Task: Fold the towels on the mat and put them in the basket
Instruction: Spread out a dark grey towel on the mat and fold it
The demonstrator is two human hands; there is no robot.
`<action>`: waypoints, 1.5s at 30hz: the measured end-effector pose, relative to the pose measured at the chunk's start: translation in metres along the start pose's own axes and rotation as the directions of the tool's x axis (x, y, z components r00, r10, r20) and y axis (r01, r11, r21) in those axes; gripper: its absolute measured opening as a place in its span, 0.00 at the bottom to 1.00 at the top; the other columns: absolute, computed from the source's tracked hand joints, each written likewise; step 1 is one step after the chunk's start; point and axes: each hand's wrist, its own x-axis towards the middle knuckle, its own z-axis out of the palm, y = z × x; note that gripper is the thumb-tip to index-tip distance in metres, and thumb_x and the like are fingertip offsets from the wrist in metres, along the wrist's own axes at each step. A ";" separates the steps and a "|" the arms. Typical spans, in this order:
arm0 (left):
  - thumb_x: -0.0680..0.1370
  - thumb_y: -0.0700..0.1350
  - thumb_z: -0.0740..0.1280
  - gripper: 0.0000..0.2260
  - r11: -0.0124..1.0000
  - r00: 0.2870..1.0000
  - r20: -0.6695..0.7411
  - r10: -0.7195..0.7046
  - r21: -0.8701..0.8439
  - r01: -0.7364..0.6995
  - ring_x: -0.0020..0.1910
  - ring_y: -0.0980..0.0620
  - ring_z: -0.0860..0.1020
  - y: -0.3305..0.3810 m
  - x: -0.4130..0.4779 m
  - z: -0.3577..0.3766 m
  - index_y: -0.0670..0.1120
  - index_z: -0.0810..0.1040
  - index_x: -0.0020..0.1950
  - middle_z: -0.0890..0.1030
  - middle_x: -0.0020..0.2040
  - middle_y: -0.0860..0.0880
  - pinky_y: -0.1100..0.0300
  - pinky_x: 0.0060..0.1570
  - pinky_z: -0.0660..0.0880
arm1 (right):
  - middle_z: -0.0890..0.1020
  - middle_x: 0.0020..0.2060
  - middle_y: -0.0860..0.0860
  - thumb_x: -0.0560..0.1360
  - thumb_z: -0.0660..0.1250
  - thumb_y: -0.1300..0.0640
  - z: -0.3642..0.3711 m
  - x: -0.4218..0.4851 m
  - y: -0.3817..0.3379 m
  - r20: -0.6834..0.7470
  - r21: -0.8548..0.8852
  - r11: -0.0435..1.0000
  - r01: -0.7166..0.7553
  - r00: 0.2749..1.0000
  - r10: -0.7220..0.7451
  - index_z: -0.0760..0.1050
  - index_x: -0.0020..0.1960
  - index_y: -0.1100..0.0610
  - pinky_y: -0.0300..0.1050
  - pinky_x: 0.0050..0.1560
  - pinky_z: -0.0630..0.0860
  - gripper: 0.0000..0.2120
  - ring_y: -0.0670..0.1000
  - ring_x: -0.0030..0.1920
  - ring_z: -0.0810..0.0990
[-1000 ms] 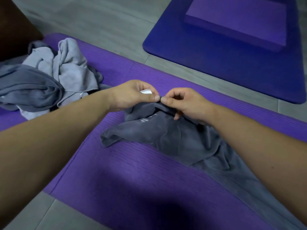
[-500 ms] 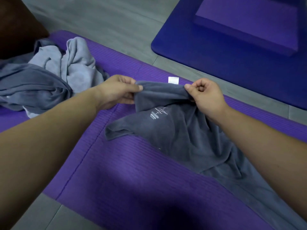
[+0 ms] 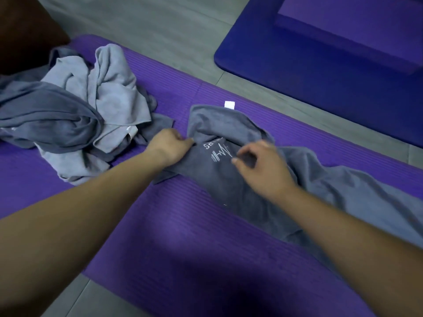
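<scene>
Towel (image 3: 219, 179) rumpled on mat (image 3: 183, 236)

Left hand (image 3: 170, 146) pinched its left edge. Right hand (image 3: 263, 167) hovered over it, fingers loosely curled, holding nothing. Towel pile (image 3: 91, 110) lay just left; bare mat stretched nearer, floor (image 3: 160, 24) beyond the far edge.

1. My left hand (image 3: 170, 147) pinches the left edge of the dark grey towel (image 3: 229, 184), which lies crumpled on the purple mat (image 3: 183, 236).
2. My right hand (image 3: 263, 168) is blurred; its fingers are loosely curled over the towel's white logo (image 3: 218, 152) and hold nothing I can make out.
3. A white tag (image 3: 229, 104) sticks out at the towel's far edge.
4. To my left, a heap of towels (image 3: 91, 115), light and dark grey, sits on the same mat.
5. Across a strip of grey floor (image 3: 160, 24) lies a blue mat (image 3: 320, 72) bearing a purple block (image 3: 354, 26).
</scene>
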 end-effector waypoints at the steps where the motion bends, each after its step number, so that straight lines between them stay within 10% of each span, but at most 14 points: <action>1: 0.80 0.58 0.66 0.22 0.999 1.000 0.018 -0.002 0.054 0.001 0.40 0.43 0.79 -0.009 -0.008 0.000 0.41 0.76 0.35 0.78 0.32 0.46 0.53 0.39 0.70 | 0.79 0.42 0.47 0.73 0.73 0.47 0.005 -0.018 -0.002 0.046 -0.011 0.999 0.034 0.998 -0.033 0.81 0.45 0.50 0.47 0.53 0.76 0.07 0.49 0.46 0.78; 5: 0.84 0.60 0.57 0.26 0.991 0.994 0.076 -0.074 0.120 0.065 0.54 0.38 0.80 -0.030 -0.035 -0.010 0.40 0.81 0.44 0.83 0.49 0.37 0.50 0.55 0.74 | 0.77 0.44 0.44 0.72 0.72 0.39 0.028 -0.070 0.000 0.262 -0.057 0.998 0.003 0.965 0.012 0.82 0.49 0.48 0.43 0.54 0.75 0.14 0.45 0.48 0.75; 10: 0.84 0.64 0.49 0.33 0.965 0.967 0.124 -0.222 0.172 0.199 0.62 0.36 0.79 -0.050 -0.063 -0.025 0.37 0.80 0.61 0.79 0.62 0.32 0.49 0.63 0.74 | 0.76 0.46 0.45 0.69 0.76 0.38 0.045 -0.082 0.001 0.155 -0.051 0.997 -0.064 0.985 0.071 0.84 0.49 0.49 0.47 0.59 0.74 0.17 0.50 0.52 0.76; 15: 0.82 0.62 0.62 0.23 0.741 0.881 0.275 -0.385 -0.476 0.473 0.26 0.46 0.82 -0.057 -0.089 -0.013 0.42 0.72 0.61 0.83 0.35 0.39 0.54 0.26 0.80 | 0.75 0.45 0.46 0.69 0.78 0.43 0.054 -0.086 -0.005 0.106 -0.140 0.988 -0.061 0.991 0.076 0.84 0.48 0.51 0.50 0.59 0.73 0.14 0.53 0.51 0.76; 22: 0.83 0.48 0.67 0.06 0.373 0.879 0.285 -0.382 -0.823 0.429 0.38 0.51 0.81 -0.059 -0.096 0.009 0.47 0.75 0.48 0.82 0.42 0.45 0.57 0.37 0.80 | 0.74 0.42 0.45 0.73 0.75 0.48 0.055 -0.079 -0.006 0.123 -0.139 0.986 -0.094 0.986 0.112 0.84 0.43 0.50 0.49 0.56 0.72 0.06 0.51 0.48 0.75; 29: 0.80 0.44 0.71 0.13 0.551 0.950 -0.007 -0.313 -0.816 0.176 0.28 0.54 0.68 -0.067 -0.092 0.000 0.48 0.74 0.36 0.73 0.29 0.49 0.62 0.29 0.68 | 0.81 0.32 0.42 0.75 0.74 0.55 0.025 -0.088 -0.008 0.309 0.171 0.966 -0.196 0.941 0.136 0.80 0.37 0.49 0.30 0.37 0.69 0.08 0.38 0.32 0.76; 35: 0.81 0.42 0.68 0.10 0.140 0.953 0.255 -0.161 -0.950 0.278 0.36 0.53 0.78 -0.082 -0.098 -0.014 0.52 0.72 0.42 0.76 0.35 0.51 0.55 0.43 0.81 | 0.83 0.32 0.46 0.75 0.75 0.56 0.016 -0.097 -0.008 0.426 0.207 0.957 -0.202 0.900 0.098 0.82 0.38 0.52 0.32 0.38 0.72 0.07 0.39 0.33 0.76; 45: 0.74 0.40 0.76 0.06 0.670 0.927 0.346 -0.145 -0.655 0.350 0.30 0.52 0.76 -0.108 -0.112 -0.023 0.41 0.81 0.47 0.82 0.35 0.46 0.64 0.28 0.74 | 0.82 0.32 0.44 0.73 0.75 0.48 0.041 -0.125 -0.019 0.668 -0.002 0.997 -0.072 0.742 0.055 0.80 0.37 0.50 0.38 0.37 0.75 0.09 0.39 0.32 0.76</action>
